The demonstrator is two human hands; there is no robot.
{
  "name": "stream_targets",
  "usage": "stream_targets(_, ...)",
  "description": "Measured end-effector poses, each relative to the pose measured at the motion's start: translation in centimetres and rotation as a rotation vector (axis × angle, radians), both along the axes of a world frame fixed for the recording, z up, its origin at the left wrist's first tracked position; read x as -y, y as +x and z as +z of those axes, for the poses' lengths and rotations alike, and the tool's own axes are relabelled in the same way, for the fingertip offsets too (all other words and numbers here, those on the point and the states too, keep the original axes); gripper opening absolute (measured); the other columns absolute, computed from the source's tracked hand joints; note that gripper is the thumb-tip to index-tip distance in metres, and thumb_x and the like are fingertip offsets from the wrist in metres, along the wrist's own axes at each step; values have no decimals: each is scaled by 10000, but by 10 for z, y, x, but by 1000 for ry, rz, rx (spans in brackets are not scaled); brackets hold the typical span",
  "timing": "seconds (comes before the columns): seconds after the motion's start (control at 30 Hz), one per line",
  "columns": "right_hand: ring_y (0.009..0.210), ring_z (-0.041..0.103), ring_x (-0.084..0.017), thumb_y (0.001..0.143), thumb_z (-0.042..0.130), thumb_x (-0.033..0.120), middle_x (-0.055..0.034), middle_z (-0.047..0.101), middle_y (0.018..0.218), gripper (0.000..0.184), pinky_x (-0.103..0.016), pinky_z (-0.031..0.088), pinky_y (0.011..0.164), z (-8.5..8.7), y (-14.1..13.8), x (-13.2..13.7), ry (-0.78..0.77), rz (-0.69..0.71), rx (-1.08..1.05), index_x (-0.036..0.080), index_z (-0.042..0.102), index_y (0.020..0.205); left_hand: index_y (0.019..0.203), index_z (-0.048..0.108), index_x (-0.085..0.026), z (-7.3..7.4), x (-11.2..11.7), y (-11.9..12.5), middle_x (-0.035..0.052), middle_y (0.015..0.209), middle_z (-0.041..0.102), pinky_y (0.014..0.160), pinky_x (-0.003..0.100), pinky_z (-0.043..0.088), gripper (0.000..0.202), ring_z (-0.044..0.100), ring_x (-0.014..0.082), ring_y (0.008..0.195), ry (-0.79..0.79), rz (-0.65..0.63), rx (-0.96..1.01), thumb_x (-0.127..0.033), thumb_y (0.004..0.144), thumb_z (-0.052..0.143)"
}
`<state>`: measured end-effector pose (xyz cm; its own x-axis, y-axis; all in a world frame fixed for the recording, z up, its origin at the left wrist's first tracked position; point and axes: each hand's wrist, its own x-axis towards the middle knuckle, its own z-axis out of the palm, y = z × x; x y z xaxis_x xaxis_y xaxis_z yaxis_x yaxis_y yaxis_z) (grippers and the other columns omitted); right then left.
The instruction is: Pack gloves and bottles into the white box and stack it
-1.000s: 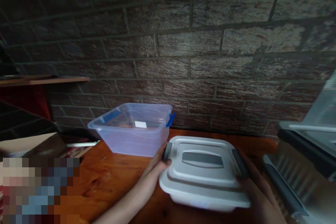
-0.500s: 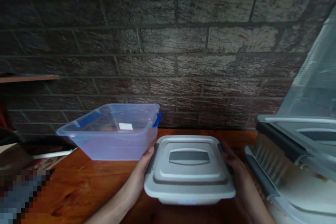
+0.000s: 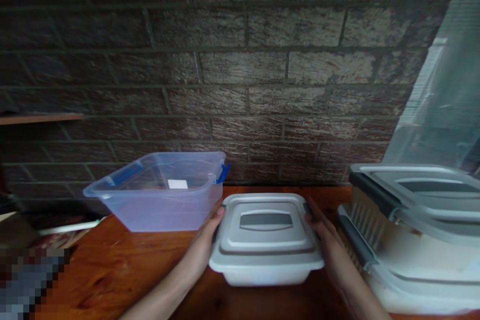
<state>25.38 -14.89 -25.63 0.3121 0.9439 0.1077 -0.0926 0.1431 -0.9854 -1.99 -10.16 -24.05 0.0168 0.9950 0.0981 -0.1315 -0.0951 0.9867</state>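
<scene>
A small white lidded container (image 3: pixel 265 240) with a grey recessed handle and dark side latches sits on the wooden table (image 3: pixel 123 270), near the brick wall. My left hand (image 3: pixel 209 237) presses against its left side, fingers curled at the latch. My right hand (image 3: pixel 325 237) lies along its right side, fingers at the other latch. Both hands grip the container between them.
An open clear plastic tub (image 3: pixel 165 190) with blue clips stands just left of the container. A larger lidded white bin (image 3: pixel 416 230) with a dark rim stands close on the right. The brick wall (image 3: pixel 240 75) runs directly behind. A blurred patch lies at the lower left.
The white container has moved left and back toward the wall with both hands on its sides. The view shifted right, bringing more of the large bin into sight.
</scene>
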Motion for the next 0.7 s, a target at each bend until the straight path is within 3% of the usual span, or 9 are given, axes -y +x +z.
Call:
stream_targets(0.2, 1516, 378, -305, 860, 699, 503, -55, 559, 1541, 686, -478, 192, 1276, -2, 2, -3, 53, -25, 1, 258, 566, 1487, 1412, 591, -162, -3, -4, -2, 87, 1559, 536, 1255, 396, 266, 586, 409, 291, 1500, 71, -30, -75, -525, 952, 564)
stream_targets(0.37, 1472, 454, -302, 889, 660, 500, -86, 572, 1524, 706, -475, 291, 1243, -6, 4, 4, 80, -15, 19, 217, 522, 1522, 1370, 628, -142, -3, 9, -2, 116, 1552, 534, 1246, 445, 278, 598, 391, 337, 1507, 56, 44, -42, -526, 914, 581)
stream_targets(0.53, 1489, 427, -307, 853, 732, 477, -91, 531, 1558, 754, -456, 255, 1259, -10, 5, 11, 106, -10, 122, 195, 522, 1520, 1356, 640, -139, -7, 23, -2, 128, 1622, 425, 1281, 415, 158, 604, 307, 323, 1550, 82, 97, -22, -506, 876, 661)
stream_targets(0.7, 1504, 403, -304, 828, 741, 441, -72, 558, 1539, 741, -454, 218, 1270, -13, 4, 4, 109, -12, 145, 198, 549, 1501, 1334, 668, -171, -1, 25, -1, 108, 1561, 517, 1266, 431, 213, 585, 345, 341, 1531, 97, 46, -44, -515, 861, 684)
